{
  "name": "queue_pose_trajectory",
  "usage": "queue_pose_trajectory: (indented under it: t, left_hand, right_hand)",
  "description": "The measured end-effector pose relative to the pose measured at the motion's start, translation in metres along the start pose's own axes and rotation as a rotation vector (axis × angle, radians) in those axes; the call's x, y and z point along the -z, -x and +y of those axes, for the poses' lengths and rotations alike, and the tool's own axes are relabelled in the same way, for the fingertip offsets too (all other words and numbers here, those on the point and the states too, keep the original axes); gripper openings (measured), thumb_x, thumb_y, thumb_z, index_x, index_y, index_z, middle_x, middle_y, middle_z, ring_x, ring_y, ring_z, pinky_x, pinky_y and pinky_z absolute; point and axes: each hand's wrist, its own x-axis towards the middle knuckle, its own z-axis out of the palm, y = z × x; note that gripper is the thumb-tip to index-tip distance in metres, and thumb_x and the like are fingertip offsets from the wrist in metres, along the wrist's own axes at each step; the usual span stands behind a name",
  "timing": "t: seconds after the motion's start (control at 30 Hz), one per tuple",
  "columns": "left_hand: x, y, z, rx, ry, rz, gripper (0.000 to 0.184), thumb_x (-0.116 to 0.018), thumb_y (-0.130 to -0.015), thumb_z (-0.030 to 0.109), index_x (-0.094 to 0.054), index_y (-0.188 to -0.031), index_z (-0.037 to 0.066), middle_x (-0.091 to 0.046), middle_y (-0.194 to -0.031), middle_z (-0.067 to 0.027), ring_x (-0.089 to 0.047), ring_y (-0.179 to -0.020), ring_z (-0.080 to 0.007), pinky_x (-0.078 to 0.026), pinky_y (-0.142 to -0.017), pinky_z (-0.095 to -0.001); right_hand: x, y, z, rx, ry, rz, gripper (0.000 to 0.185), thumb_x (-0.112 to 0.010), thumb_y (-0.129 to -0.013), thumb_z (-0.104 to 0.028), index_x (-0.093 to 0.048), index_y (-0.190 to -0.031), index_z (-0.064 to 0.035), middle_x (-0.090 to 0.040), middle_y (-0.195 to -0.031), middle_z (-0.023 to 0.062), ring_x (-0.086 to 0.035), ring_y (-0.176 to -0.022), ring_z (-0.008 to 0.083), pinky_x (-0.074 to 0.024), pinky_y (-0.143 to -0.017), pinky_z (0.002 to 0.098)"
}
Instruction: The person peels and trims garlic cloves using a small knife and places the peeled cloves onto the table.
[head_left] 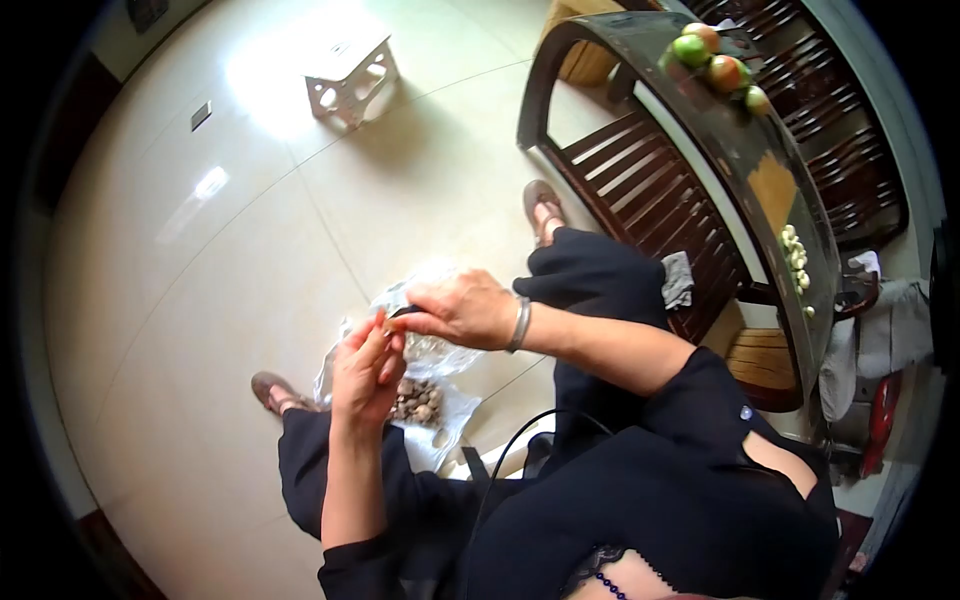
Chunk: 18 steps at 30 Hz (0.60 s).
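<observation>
My left hand (366, 368) is closed in a pinch, thumb and fingertips up, around something too small to make out. Right against it is my right hand (468, 308), with a bangle at the wrist, its fingers wrapped round a small dark-handled tool (407, 311). The tool's tip meets the left fingertips; its blade or end is too small to tell. Below both hands, a white plastic bag (455, 412) lies spread on the floor between my feet. A pile of small brownish, roundish pieces (418, 402) rests on it, partly behind my left hand.
A dark table (690, 120) stands to the right, with several green and red fruits (728, 73) and a row of small whitish pieces (796, 262) on top. A grey cloth (677, 280) hangs over its slatted lower shelf. A white step stool (348, 75) sits on the tiles ahead.
</observation>
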Motion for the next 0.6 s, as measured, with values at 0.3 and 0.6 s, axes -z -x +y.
queue_pose_trajectory:
  t: [0.3,0.6]
  left_hand:
    - [0.001,0.001,0.001,-0.031,-0.008,0.027,0.015,-0.052,-0.087,0.014,-0.055,-0.094,0.001,-0.055,-0.073,-0.0058,-0.034,-0.041,-0.0045,-0.027,-0.038,-0.0163]
    - [-0.01,0.004,0.007,-0.02,-0.034,0.071,0.025,-0.054,-0.085,0.012,-0.053,-0.106,-0.003,-0.054,-0.077,-0.0011,-0.036,-0.047,-0.0025,-0.028,-0.041,-0.0147]
  right_hand:
    - [0.0,0.0,0.001,0.024,0.003,0.037,0.041,-0.046,-0.084,-0.045,-0.047,-0.067,-0.008,-0.05,-0.052,0.0131,-0.054,-0.05,0.0322,-0.0409,-0.044,0.0393]
    - [0.005,-0.002,0.0,-0.015,-0.036,0.014,0.037,-0.046,-0.085,-0.041,-0.054,-0.07,-0.0077,-0.055,-0.058,0.0138,-0.057,-0.057,0.0306,-0.045,-0.051,0.038]
